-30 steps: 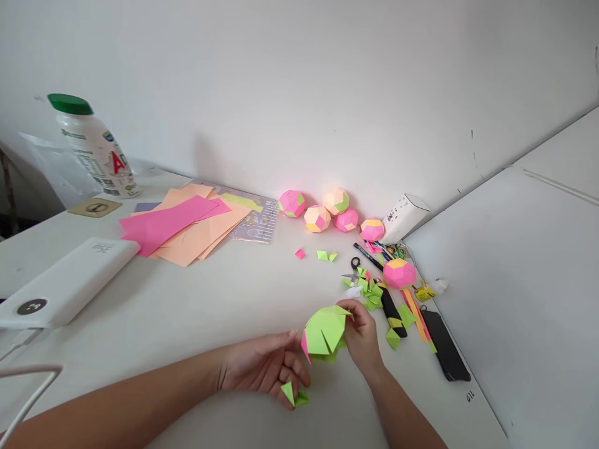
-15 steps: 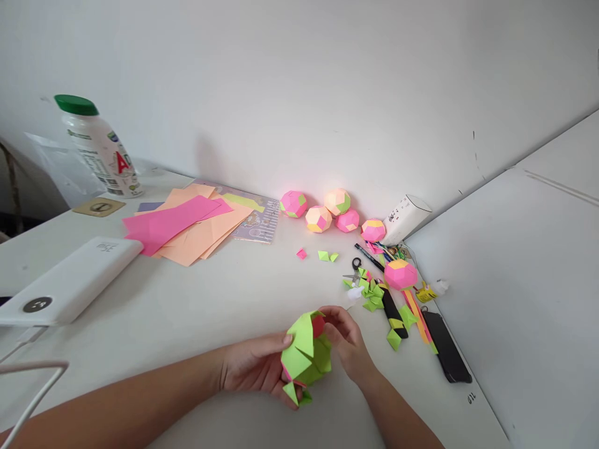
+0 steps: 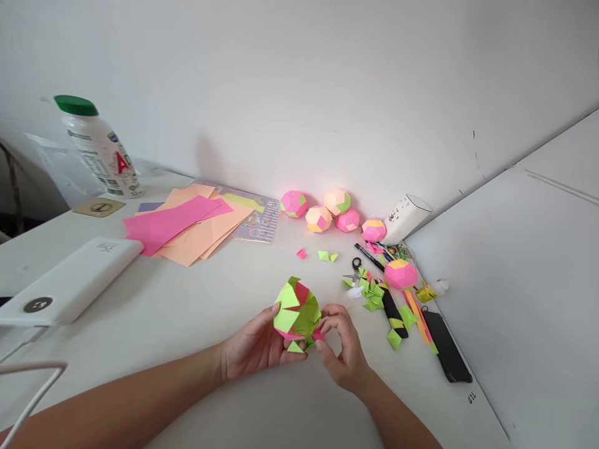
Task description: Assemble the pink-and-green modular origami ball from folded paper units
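A folded paper ball of green and pink facets, hollow and open on its right side, rests in my left hand. The left thumb presses its near left side while the other fingers support it from below. Green pointed flaps stick out at its bottom. My right hand is at the ball's lower right, thumb and curled fingers around a pink flap; the exact contact is partly hidden. Loose green folded paper pieces lie beyond the right hand, beside small scissors.
Finished paper balls sit along the wall. Orange and pink sheets, a white power bank and a green-capped bottle are at left. A black phone, a glue bottle and a white box stand or lie at right.
The ball has been raised away from me and turned, so more of its hollow inside shows. My right fingers have shifted from its upper rim down to its lower right side.
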{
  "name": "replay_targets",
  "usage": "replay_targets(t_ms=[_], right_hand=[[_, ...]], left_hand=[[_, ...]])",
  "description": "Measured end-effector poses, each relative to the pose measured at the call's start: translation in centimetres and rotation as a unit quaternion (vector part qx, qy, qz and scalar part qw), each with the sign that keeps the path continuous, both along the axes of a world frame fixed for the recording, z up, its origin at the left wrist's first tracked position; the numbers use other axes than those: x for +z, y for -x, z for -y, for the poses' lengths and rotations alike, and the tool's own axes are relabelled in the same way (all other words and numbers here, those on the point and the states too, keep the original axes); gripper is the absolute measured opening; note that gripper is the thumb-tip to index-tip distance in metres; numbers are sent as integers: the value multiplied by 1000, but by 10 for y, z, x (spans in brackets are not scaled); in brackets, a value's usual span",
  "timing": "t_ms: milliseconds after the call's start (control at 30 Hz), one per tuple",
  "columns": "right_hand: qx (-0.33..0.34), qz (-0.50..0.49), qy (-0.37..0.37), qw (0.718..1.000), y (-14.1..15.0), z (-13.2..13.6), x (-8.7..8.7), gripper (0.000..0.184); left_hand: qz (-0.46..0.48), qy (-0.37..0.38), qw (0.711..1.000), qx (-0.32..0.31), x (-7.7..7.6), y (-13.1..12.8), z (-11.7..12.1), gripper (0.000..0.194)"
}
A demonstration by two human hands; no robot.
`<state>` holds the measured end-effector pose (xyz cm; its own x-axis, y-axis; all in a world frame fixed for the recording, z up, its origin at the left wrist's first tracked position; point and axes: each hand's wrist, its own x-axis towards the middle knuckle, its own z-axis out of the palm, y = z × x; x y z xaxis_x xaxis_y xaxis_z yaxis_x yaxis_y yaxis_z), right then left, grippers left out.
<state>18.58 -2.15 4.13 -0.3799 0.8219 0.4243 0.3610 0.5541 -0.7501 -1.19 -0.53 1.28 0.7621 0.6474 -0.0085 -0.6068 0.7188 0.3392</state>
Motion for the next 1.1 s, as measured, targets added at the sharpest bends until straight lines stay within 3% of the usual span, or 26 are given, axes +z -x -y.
replay_targets(t_ms=[167,367,667,933,1100], right_hand=[[37,26,-14,999,4,-2,0,12],[24,26,-1,999,3,-5,-7,8],[42,-3,58,997,4,-4,-6,9],[103,12,38,994,0,-4,6,6],[114,-43,81,989,-9,-4,9,11]], left_hand=[[-18,-12,999,36,5,-1,-1,42],[-36,-9,998,60,8,-2,-1,39],[-42,-15,997,55,9,-1,-2,40],[-49,3,998,47,2,1,-2,41],[-65,5,997,44,5,3,-2,37]])
